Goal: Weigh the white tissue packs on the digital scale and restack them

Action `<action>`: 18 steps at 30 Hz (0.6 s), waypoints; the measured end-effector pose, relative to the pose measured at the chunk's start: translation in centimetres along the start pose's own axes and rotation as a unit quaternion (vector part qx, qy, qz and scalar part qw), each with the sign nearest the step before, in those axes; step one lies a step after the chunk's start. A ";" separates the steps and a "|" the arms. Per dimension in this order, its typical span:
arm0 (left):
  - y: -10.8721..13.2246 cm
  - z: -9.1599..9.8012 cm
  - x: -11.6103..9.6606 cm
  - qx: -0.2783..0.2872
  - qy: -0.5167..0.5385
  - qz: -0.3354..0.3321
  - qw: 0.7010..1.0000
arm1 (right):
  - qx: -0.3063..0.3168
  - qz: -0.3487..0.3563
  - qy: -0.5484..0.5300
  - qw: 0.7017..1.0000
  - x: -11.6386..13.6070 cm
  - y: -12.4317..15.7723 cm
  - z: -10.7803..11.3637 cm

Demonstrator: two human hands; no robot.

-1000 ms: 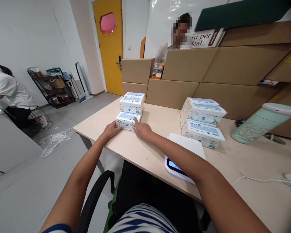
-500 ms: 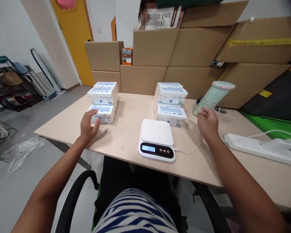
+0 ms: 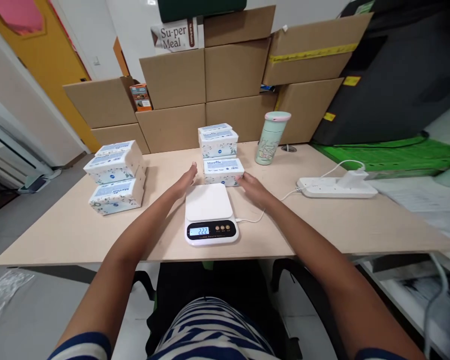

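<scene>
A white kitchen scale [image 3: 210, 212] sits on the beige table [image 3: 322, 225] in front of me, its display lit. Just behind it lies a white tissue pack [image 3: 223, 171] with blue print, and a stack of two more packs [image 3: 218, 141] stands behind that one. My left hand [image 3: 185, 181] reaches out flat, fingers extended, to the left of the near pack. My right hand [image 3: 252, 187] is open too, fingers stretched toward the pack's right end. Neither hand grips anything. Another stack of tissue packs [image 3: 114, 175] stands at the table's left.
A mint green tumbler [image 3: 271, 137] with a pink lid stands behind the packs. A white power strip [image 3: 335, 186] with a plugged charger lies at the right. Cardboard boxes [image 3: 206, 75] wall the table's far edge. Green matting lies beyond at the right.
My view swung right from the left stack. Both hands left that stack and moved to either side of the near pack behind the scale.
</scene>
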State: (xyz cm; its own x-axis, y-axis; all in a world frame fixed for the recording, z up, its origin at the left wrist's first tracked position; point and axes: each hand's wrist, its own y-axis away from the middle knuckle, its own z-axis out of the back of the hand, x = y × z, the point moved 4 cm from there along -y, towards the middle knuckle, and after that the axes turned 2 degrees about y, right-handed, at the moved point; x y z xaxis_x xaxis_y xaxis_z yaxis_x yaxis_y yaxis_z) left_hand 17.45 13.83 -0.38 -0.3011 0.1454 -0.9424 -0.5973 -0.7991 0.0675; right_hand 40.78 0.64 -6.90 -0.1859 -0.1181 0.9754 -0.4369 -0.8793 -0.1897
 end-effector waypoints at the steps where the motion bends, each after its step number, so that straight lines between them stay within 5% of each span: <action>1: -0.5 -0.6 -0.4 0.033 0.016 0.007 0.999 | 0.048 0.017 -0.007 0.999 0.0 0.3 -0.5; 6: 1.1 0.5 -3.4 0.092 0.034 -0.135 0.986 | 0.138 0.081 0.018 0.987 2.2 2.6 -1.2; 12: 10.0 5.3 -4.9 0.096 0.038 -0.221 0.970 | 0.137 0.150 0.128 0.971 7.3 8.2 -2.6; 18: 16.8 1.4 -0.2 0.137 0.033 -0.134 0.981 | 0.007 0.098 0.134 0.986 6.3 12.4 -2.7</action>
State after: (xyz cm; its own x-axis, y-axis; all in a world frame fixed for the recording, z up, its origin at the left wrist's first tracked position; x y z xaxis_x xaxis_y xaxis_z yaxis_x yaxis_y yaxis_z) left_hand 6.44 1.22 1.40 -0.0626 0.2845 -0.9566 -0.8284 -0.5494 -0.1092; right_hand 31.85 -9.78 -3.41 -0.4926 -0.1616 0.8551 -0.3581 -0.8579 -0.3684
